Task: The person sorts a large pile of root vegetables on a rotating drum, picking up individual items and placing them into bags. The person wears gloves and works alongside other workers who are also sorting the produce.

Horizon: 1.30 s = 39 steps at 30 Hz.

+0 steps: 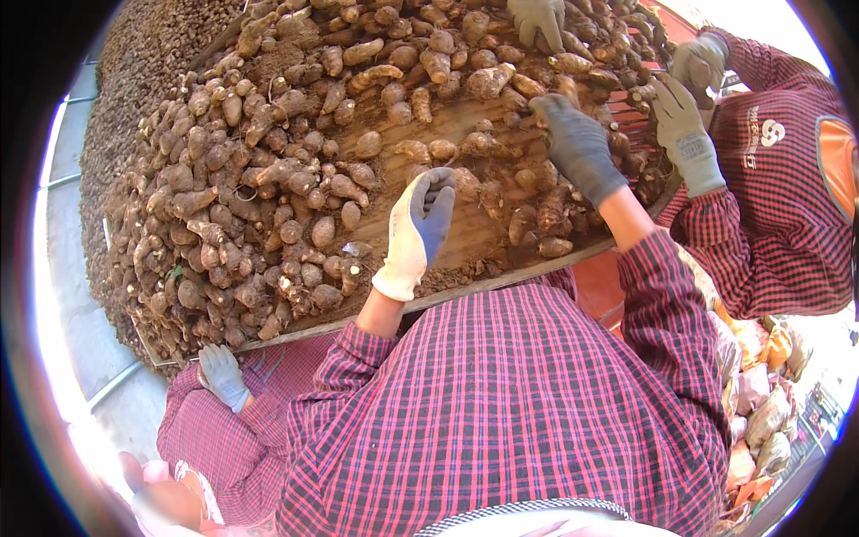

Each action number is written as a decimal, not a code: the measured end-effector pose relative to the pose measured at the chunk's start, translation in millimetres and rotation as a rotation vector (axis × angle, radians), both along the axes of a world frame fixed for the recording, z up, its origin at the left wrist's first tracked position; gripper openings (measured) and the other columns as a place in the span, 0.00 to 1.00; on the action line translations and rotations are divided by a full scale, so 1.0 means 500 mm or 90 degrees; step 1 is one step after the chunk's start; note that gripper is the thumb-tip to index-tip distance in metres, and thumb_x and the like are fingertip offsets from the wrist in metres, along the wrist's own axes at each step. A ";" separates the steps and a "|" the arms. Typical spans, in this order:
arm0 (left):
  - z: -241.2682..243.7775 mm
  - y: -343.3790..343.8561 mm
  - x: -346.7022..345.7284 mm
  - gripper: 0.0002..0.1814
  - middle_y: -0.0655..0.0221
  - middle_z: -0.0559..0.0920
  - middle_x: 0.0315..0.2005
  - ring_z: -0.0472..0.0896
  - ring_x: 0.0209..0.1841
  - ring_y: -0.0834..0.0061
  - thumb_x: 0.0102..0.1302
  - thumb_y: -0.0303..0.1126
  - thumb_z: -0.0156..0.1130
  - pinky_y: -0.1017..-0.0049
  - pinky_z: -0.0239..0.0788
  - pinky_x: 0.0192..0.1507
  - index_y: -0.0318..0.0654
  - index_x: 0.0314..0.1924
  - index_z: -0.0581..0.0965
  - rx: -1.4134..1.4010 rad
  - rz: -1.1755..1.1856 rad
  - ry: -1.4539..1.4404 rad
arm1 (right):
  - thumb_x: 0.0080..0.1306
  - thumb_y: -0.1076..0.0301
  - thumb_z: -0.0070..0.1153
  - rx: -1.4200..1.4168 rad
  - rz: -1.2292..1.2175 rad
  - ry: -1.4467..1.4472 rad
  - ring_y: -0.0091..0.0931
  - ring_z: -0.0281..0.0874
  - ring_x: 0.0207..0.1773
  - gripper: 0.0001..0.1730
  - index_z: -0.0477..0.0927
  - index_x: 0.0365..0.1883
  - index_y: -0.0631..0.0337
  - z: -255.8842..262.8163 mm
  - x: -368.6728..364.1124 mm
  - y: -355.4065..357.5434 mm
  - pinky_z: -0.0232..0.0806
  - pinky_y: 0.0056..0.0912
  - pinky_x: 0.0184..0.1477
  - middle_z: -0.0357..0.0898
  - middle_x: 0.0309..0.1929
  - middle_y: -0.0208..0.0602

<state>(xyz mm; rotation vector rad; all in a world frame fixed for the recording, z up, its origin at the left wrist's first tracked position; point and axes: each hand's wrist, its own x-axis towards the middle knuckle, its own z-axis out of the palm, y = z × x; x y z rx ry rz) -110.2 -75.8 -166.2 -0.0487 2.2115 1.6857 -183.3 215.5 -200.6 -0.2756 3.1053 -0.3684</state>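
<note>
My left hand, in a cream glove with a blue and grey coated palm, is raised over the front of a wooden sorting table. Its fingers curl loosely, and no tuber shows in its grasp. Just beyond its fingertips lies a brown taro-like tuber. My right hand, in a dark grey glove, reaches over the tubers at the right. Its fingertips are by an elongated tuber; blur and the back of the glove hide whether they grip it.
A large heap of tubers covers the table's left side. At the right, a co-worker's gloved hands work beside red bars. Another gloved hand reaches in from the far side. A person's gloved hand rests on the left front edge. Filled sacks stand lower right.
</note>
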 end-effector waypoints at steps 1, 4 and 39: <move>0.016 0.006 0.002 0.24 0.65 0.85 0.61 0.84 0.55 0.71 0.84 0.43 0.57 0.68 0.77 0.61 0.36 0.70 0.78 0.085 0.019 -0.047 | 0.75 0.71 0.60 -0.218 0.007 -0.030 0.34 0.84 0.65 0.24 0.78 0.69 0.53 0.041 0.020 -0.007 0.80 0.41 0.59 0.80 0.66 0.37; 0.081 0.047 0.014 0.29 0.65 0.85 0.59 0.84 0.54 0.75 0.88 0.52 0.47 0.71 0.76 0.60 0.36 0.71 0.77 0.368 0.032 -0.228 | 0.75 0.66 0.65 -0.808 0.008 -0.199 0.29 0.80 0.67 0.25 0.78 0.68 0.57 0.143 0.113 -0.031 0.78 0.36 0.63 0.81 0.63 0.34; 0.053 0.047 0.002 0.19 0.69 0.83 0.55 0.78 0.61 0.78 0.83 0.31 0.58 0.73 0.72 0.63 0.35 0.68 0.74 -0.160 -0.064 0.263 | 0.73 0.60 0.71 -0.914 -0.136 -0.230 0.24 0.80 0.63 0.28 0.79 0.66 0.62 0.092 0.176 -0.025 0.73 0.32 0.67 0.84 0.61 0.35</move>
